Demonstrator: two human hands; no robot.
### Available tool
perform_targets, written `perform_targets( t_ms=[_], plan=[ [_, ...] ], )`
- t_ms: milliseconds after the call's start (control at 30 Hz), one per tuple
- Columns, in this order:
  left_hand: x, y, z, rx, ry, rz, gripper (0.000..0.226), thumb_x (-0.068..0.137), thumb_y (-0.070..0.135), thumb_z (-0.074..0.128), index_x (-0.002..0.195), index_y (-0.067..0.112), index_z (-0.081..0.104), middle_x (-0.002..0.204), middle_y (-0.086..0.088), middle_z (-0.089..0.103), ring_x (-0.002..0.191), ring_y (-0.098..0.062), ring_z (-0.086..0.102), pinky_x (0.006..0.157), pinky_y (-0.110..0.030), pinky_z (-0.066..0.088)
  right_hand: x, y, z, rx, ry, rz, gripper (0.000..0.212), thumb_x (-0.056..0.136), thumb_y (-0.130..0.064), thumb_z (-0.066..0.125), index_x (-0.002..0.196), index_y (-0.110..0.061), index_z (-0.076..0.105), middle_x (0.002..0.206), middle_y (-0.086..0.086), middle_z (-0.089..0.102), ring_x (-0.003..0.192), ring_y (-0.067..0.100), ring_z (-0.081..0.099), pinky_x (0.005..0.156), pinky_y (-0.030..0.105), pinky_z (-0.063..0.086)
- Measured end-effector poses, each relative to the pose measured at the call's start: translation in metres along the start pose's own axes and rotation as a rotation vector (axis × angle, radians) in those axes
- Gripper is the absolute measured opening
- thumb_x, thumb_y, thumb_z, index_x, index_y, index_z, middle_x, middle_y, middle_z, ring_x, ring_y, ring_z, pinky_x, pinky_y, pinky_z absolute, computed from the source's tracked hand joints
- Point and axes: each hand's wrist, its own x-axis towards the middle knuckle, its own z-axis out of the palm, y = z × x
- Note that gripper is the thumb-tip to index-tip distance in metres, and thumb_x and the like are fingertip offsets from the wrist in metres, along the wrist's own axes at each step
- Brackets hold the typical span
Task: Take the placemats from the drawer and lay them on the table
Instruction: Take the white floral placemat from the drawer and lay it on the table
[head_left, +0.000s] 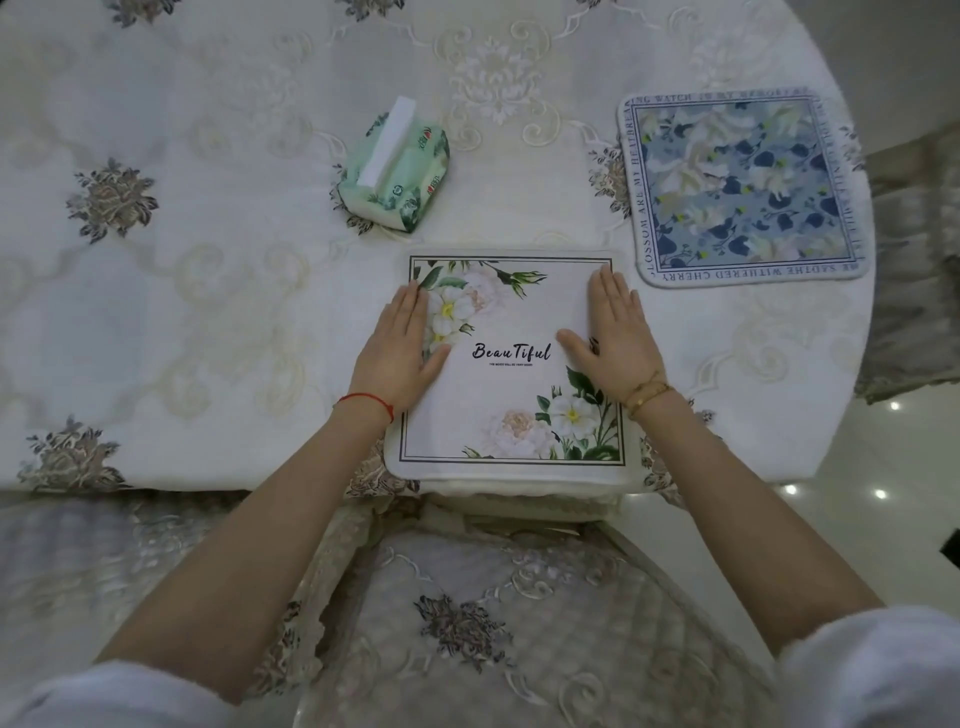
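The white placemat lies on the desk. The left hand and right hand press flat on its side edges, fingers straight.

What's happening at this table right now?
A person is laying placemats on a table covered with an embroidered tablecloth. Both hands lie flat on a white floral placemat printed "Beautiful": the left hand along its left edge, the right hand near its right edge, as if smoothing it. A blue floral placemat already lies to the right. A green tissue pack sits farther back.
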Motion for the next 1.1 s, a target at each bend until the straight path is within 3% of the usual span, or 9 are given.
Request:
perform_targets(
  t_ms=[233, 333, 667, 900, 1100],
  plan=[
    [-0.055, 0.029, 0.014, -0.014, -0.027, 0.063, 0.077, 0.098, 0.05, 0.033, 0.152, 0.007, -0.002, 0.16, -0.008, -0.006, 0.147, -0.016, -0.01, 0.119, -0.028, -0.005, -0.073, -0.012, 0.023, -0.041, -0.023, -0.051, 0.08, 0.095, -0.059, 0.024, 0.152, -0.009, 0.0, 0.161, 0.007, -0.005, 0.148, 0.018, -0.006, 0.12, 0.034, -0.004],
    [-0.062, 0.03, 0.022, 0.024, -0.055, 0.037, 0.08, 0.096, 0.057, 0.022, 0.151, 0.006, -0.005, 0.16, -0.009, -0.01, 0.147, -0.017, -0.012, 0.118, -0.028, -0.008, -0.071, -0.008, 0.024, -0.048, -0.035, -0.054, 0.08, 0.095, -0.061, 0.02, 0.152, -0.01, -0.002, 0.161, 0.006, -0.007, 0.148, 0.018, -0.007, 0.121, 0.036, -0.001],
    [-0.065, 0.032, 0.018, 0.02, -0.072, 0.035, 0.079, 0.098, 0.052, 0.027, 0.15, 0.004, -0.007, 0.159, -0.01, -0.014, 0.146, -0.018, -0.015, 0.119, -0.03, -0.006, -0.078, -0.018, 0.022, -0.057, -0.042, -0.058, 0.082, 0.095, -0.061, 0.019, 0.152, -0.008, -0.004, 0.16, 0.007, -0.01, 0.148, 0.018, -0.011, 0.12, 0.035, -0.005],
    [-0.109, 0.028, 0.032, 0.089, -0.076, 0.007, 0.085, 0.092, 0.065, 0.01, 0.15, 0.007, -0.009, 0.159, -0.008, -0.014, 0.147, -0.017, -0.014, 0.119, -0.03, -0.004, -0.119, -0.011, 0.028, -0.11, -0.066, -0.051, 0.084, 0.095, -0.065, 0.019, 0.151, -0.01, -0.01, 0.16, 0.005, -0.015, 0.147, 0.015, -0.015, 0.121, 0.034, -0.004],
    [-0.121, 0.028, 0.02, -0.004, -0.074, -0.019, 0.079, 0.097, 0.051, 0.035, 0.151, 0.007, -0.003, 0.16, -0.007, -0.009, 0.146, -0.014, -0.011, 0.115, -0.023, -0.009, -0.142, 0.008, 0.018, -0.119, -0.081, 0.037, 0.085, 0.092, -0.068, 0.014, 0.151, -0.013, -0.013, 0.159, 0.004, -0.016, 0.146, 0.015, -0.017, 0.12, 0.034, -0.007]
  ],
)
